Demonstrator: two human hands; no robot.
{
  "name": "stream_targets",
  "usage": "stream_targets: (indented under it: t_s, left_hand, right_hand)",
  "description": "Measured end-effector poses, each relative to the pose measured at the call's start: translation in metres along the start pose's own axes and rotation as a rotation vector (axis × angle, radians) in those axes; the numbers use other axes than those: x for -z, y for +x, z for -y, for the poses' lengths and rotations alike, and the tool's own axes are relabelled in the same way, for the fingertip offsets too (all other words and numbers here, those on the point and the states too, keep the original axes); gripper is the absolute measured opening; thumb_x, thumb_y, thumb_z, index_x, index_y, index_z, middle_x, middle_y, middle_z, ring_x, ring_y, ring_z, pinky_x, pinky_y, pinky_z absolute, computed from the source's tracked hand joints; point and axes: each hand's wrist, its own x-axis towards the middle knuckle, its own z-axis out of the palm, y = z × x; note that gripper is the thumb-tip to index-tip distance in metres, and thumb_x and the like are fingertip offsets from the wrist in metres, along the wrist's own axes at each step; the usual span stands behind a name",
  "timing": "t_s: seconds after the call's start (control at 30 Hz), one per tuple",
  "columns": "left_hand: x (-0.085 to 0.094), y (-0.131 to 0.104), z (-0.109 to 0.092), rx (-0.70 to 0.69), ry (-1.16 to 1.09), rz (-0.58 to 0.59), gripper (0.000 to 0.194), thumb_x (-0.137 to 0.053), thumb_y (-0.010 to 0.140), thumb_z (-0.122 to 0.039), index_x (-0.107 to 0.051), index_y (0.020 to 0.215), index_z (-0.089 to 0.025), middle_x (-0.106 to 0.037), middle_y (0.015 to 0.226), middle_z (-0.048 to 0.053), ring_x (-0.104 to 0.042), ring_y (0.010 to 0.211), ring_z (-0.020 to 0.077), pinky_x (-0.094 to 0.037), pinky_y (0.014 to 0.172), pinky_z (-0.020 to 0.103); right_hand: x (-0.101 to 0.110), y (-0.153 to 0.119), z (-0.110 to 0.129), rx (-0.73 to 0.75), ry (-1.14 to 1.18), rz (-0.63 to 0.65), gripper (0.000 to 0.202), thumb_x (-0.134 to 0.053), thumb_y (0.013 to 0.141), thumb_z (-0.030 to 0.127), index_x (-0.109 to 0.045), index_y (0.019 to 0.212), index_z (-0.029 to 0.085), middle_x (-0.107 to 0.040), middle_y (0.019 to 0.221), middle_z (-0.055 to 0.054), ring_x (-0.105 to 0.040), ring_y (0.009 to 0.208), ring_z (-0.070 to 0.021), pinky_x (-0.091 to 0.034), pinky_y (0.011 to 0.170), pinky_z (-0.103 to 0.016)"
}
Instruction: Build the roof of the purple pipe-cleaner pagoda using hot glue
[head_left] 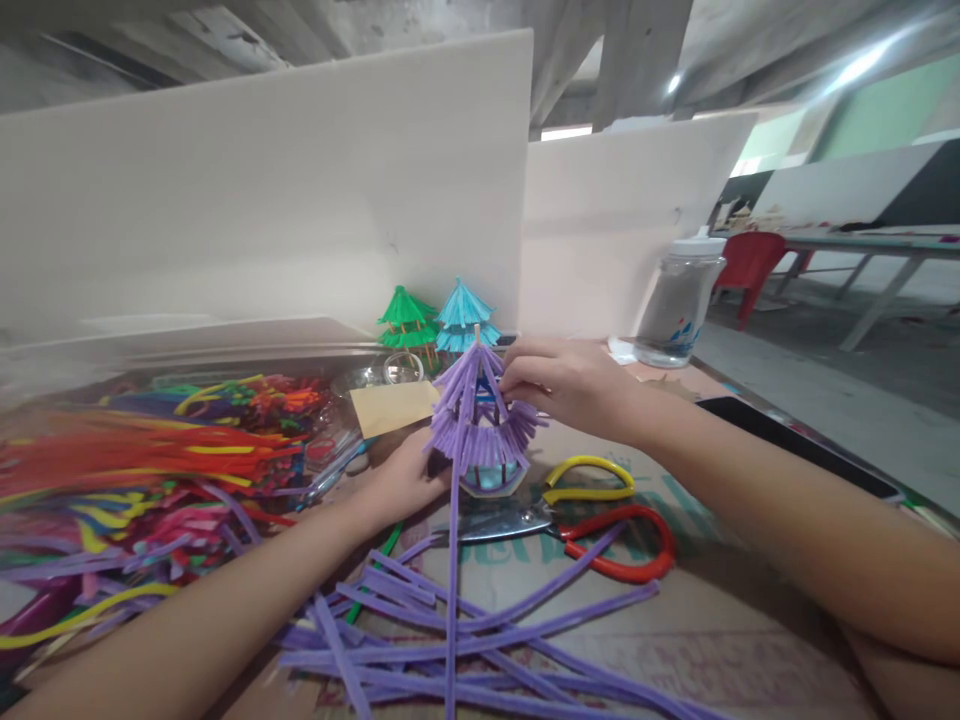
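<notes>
Purple pipe cleaners made up the little pagoda model [480, 425] that stood near the middle of the cardboard-covered table [720, 620], with both hands on it. The left hand [405, 480] reached in from the lower left, forearm low over the table, and cupped the model's base; its fingers were curled against the lower tier, though the model hid their tips, so I could not tell how tightly they pressed. The right hand [566, 385] came in from the right with the forearm stretched across the table, wrist slightly raised, and its fingertips were pinched together on the upper roof of the model, close to the spire. One long purple stem [452, 600] hung from the model straight toward the camera, over a loose heap of purple pipe cleaners [465, 640]. Just beside the model on the right lay scissors [600, 525] with one yellow and one red handle loop. Behind it stood a green pagoda [407, 320] and a blue pagoda [465, 315], side by side against the white board [262, 200]. A mixed pile of coloured pipe cleaners [150, 470] filled the left. A clear plastic jar [681, 300] stood at the right rear; its blue label mark was too blurred to read, as was the faint print on the cardboard.
</notes>
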Motion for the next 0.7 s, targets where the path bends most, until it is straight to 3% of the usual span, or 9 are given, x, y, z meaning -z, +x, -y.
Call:
stream_targets:
  t_s: [0.17,0.37,0.43,0.5,0.6,0.7]
  left_hand:
    - [-0.003,-0.001,0.007,0.026,0.013,-0.005,0.034,-0.06,0.087,-0.027,-0.06,0.119,-0.016,-0.065,0.128,0.012,-0.059,0.12,0.0302,-0.046,0.107,0.045]
    - [-0.005,0.0,0.01,0.017,0.006,0.012,0.038,-0.059,0.087,-0.026,-0.058,0.123,-0.014,-0.063,0.13,0.014,-0.057,0.123,0.0308,-0.044,0.11,0.047]
    - [-0.005,0.0,0.01,0.035,0.001,0.014,0.039,-0.058,0.087,-0.027,-0.058,0.124,-0.013,-0.062,0.131,0.015,-0.057,0.124,0.0318,-0.044,0.109,0.048]
    - [-0.004,-0.001,0.01,0.031,0.001,0.011,0.041,-0.058,0.088,-0.028,-0.057,0.125,-0.012,-0.062,0.132,0.016,-0.056,0.125,0.0321,-0.043,0.11,0.048]
    - [-0.004,-0.001,0.01,0.017,0.017,0.008,0.041,-0.058,0.088,-0.027,-0.057,0.126,-0.012,-0.061,0.133,0.016,-0.055,0.126,0.0319,-0.042,0.111,0.048]
    - [-0.005,-0.001,0.011,0.015,0.037,0.006,0.041,-0.058,0.087,-0.026,-0.058,0.126,-0.012,-0.062,0.131,0.016,-0.056,0.124,0.0317,-0.043,0.11,0.048]
  right_hand:
    - [0.02,0.003,0.003,-0.097,0.148,0.0,0.014,-0.058,0.093,0.02,-0.066,0.082,0.02,-0.07,0.086,-0.003,-0.064,0.08,-0.0151,-0.047,0.071,-0.028]
    - [0.04,0.007,0.015,-0.257,0.604,-0.061,0.017,-0.057,0.095,0.033,-0.061,0.085,0.019,-0.072,0.113,-0.009,-0.067,0.101,-0.0192,-0.05,0.082,-0.033]
    - [0.043,0.008,0.019,-0.312,0.757,0.016,0.021,-0.052,0.098,0.035,-0.057,0.084,0.02,-0.075,0.096,-0.007,-0.069,0.091,-0.0178,-0.05,0.078,-0.032]
    - [0.045,0.007,0.019,-0.382,0.814,0.103,0.022,-0.049,0.098,0.035,-0.053,0.082,0.021,-0.071,0.073,-0.001,-0.067,0.069,-0.0144,-0.049,0.067,-0.028]
    - [0.047,0.006,0.016,-0.469,0.611,0.187,0.019,-0.053,0.095,0.034,-0.056,0.082,0.021,-0.062,0.061,0.004,-0.055,0.052,-0.0107,-0.039,0.054,-0.025]
    - [0.048,0.005,0.01,-0.474,0.155,0.25,0.012,-0.056,0.091,0.028,-0.064,0.084,0.021,-0.067,0.071,0.001,-0.057,0.062,-0.0126,-0.034,0.057,-0.025]
